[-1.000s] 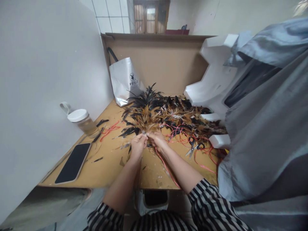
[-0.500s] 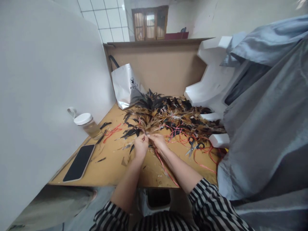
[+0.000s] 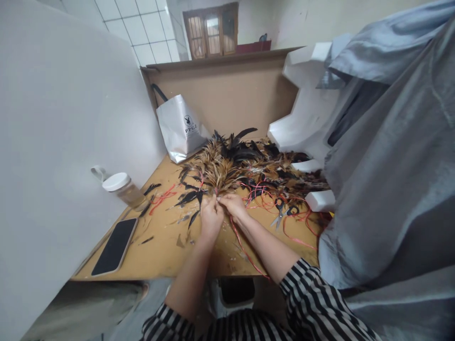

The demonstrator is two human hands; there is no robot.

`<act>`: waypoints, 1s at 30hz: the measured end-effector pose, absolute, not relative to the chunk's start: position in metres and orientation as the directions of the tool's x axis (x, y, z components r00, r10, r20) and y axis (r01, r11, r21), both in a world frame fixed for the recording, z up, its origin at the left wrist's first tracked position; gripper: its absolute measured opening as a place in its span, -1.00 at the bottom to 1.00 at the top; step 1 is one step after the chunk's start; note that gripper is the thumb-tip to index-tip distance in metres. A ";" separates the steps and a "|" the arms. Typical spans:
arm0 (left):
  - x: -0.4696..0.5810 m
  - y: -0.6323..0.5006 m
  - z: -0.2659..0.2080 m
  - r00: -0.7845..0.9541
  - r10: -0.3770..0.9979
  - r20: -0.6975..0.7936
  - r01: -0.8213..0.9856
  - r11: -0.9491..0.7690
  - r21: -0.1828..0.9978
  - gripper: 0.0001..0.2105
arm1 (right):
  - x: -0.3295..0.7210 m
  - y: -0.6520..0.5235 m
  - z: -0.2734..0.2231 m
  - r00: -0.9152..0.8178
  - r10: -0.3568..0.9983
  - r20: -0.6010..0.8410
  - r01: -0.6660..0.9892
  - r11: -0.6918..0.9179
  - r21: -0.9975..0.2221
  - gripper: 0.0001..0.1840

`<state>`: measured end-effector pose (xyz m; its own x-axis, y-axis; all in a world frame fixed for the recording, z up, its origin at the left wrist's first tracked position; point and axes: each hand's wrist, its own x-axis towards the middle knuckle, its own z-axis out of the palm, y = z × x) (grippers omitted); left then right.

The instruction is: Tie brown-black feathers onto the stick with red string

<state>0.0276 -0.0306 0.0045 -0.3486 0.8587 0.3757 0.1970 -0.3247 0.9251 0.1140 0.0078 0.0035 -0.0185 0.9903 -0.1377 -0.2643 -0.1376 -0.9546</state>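
A bunch of brown and black feathers (image 3: 222, 173) fans out away from me just beyond my fingertips. My left hand (image 3: 212, 217) is closed, pinching the tied lower end of the bunch. Close beside it, my right hand (image 3: 233, 207) also has its fingers pinched together at that same end. A bit of pink-red string shows at the binding, and a length of red string (image 3: 240, 239) runs from under my right hand towards the table's front edge. What lies between the fingertips is too small to make out fully.
Several feather bunches (image 3: 280, 173) and tangled red string lie to the right, with scissors (image 3: 281, 213) near them. On the left are a phone (image 3: 115, 246), a lidded jar (image 3: 126, 192) and loose feathers. A silver bag (image 3: 179, 130) stands behind; grey cloth (image 3: 387, 175) hangs right.
The bunch has turned in my hands, so more brown feathers show and the long black ones now point to the upper right. My left fingers have shifted close against the right ones. The view has tilted slightly.
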 end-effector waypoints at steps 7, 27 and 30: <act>0.028 -0.035 0.004 -0.386 0.850 0.358 0.114 -0.341 0.933 -0.75 | 0.111 0.008 0.003 -0.035 0.986 -0.160 -0.268 -0.164 -0.949 -0.71; 0.006 -0.044 0.023 0.267 0.911 -0.313 -0.690 0.408 0.598 -0.84 | 0.127 0.009 0.008 -0.447 0.888 -0.102 -0.416 -0.308 -0.856 -0.69; 0.003 -0.045 0.024 0.331 0.890 -0.315 -0.663 0.457 0.593 -0.82 | 0.130 0.010 0.006 -0.507 0.861 -0.051 -0.408 -0.292 -0.865 -0.71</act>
